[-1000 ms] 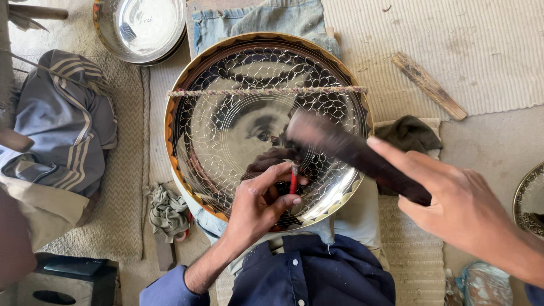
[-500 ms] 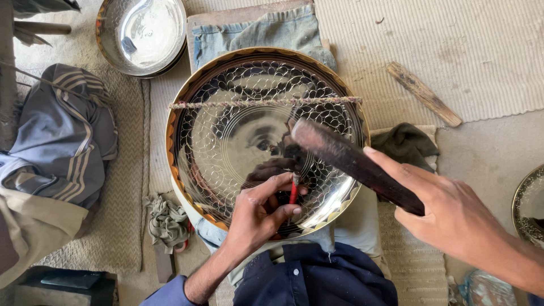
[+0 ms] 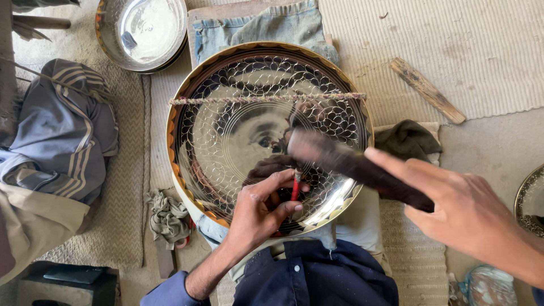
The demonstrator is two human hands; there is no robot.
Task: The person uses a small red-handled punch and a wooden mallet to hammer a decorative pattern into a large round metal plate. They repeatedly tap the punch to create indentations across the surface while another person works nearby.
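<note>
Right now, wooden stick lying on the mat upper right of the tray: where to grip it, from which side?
Grip the wooden stick at its middle, coming straight down from above. It lies flat on the woven mat, slanting from upper left to lower right, both long edges free. Close across its narrow width; nothing crowds it.

Dark mallet (image 3: 351, 164): head motion-blurred. Red punch (image 3: 295, 187): tip hidden behind fingers. Second engraved tray (image 3: 530, 201): cut off at right edge.

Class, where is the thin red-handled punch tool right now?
In the head view, the thin red-handled punch tool stands pinched in the left hand, its tip on the lower middle of the round engraved metal tray, just under the dark hammer.
</note>
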